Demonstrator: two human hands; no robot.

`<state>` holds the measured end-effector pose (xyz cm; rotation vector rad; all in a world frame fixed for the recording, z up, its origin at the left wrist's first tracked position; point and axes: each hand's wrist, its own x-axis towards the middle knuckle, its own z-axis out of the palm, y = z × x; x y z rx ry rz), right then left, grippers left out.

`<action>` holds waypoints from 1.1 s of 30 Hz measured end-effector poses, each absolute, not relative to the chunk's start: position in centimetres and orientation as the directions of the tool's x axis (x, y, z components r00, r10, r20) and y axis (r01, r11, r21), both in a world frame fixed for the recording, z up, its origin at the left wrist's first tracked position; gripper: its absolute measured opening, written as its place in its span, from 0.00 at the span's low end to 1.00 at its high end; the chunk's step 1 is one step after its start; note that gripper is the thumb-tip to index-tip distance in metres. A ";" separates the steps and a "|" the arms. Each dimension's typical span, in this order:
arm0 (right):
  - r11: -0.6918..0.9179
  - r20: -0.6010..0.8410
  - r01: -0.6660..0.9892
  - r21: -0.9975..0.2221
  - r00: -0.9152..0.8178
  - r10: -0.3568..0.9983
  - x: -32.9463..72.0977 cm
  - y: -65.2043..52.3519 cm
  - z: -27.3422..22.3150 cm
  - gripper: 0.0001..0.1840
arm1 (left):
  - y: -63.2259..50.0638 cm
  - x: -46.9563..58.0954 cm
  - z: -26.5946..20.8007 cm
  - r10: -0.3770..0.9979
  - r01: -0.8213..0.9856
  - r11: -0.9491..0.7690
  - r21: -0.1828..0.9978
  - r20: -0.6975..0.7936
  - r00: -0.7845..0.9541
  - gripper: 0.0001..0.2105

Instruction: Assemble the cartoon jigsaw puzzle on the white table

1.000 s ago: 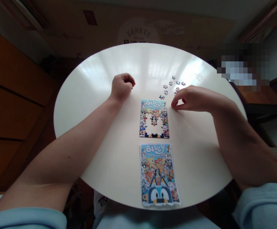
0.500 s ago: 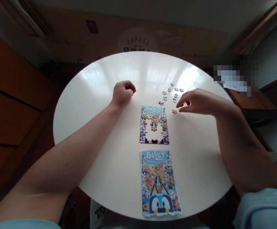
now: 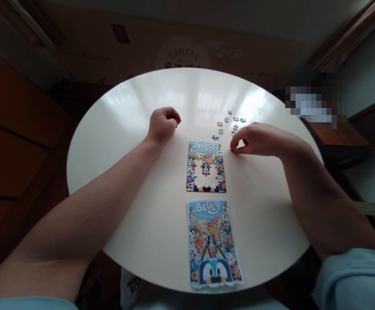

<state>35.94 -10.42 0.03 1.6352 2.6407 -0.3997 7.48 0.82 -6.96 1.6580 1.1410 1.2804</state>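
Note:
A jigsaw puzzle lies flat on the table, its border joined, with a gap around a small joined cluster in the middle. To its right, my right hand pinches a puzzle piece between thumb and fingertips at the tabletop; the fingers cover nearly all of it. My left hand rests curled in a loose fist on the table, up and left of the puzzle, with nothing visible in it. Several loose puzzle pieces are scattered beyond the puzzle, some close to my right fingers.
A printed picture sheet with a blue cartoon dog lies nearer me, its lower edge ragged. Everything sits on a white round table. Past its right edge stands a brown wooden surface with a blurred-out item on it.
My right hand has moved slightly left and closed its fingertips over the reddish piece that lay loose beside the puzzle. My left hand stays in place; the whole view has shifted slightly.

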 end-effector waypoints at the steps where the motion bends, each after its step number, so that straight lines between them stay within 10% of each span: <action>1: 0.418 -0.143 0.887 -0.196 -0.447 0.883 35.9 -10.4 -0.1 0.08 | 0.9 7.5 -7.0 0.941 0.200 -0.336 0.920 0.320 0.109 0.10; 17: 0.406 -0.193 0.877 -0.258 -0.459 0.867 35.8 -10.4 0.1 0.07 | 1.0 7.6 -7.1 0.938 0.213 -0.345 0.914 0.326 0.120 0.11; 25: 0.470 -0.041 0.812 -0.345 -0.513 0.857 35.5 -11.2 1.5 0.07 | -2.6 8.2 -3.7 0.814 0.360 -0.581 0.730 0.511 0.276 0.12; 33: 0.612 0.088 0.684 -0.398 -0.635 0.767 31.7 -12.5 1.2 0.04 | -5.6 8.8 -0.9 0.684 0.239 -0.251 0.938 -0.002 0.729 0.08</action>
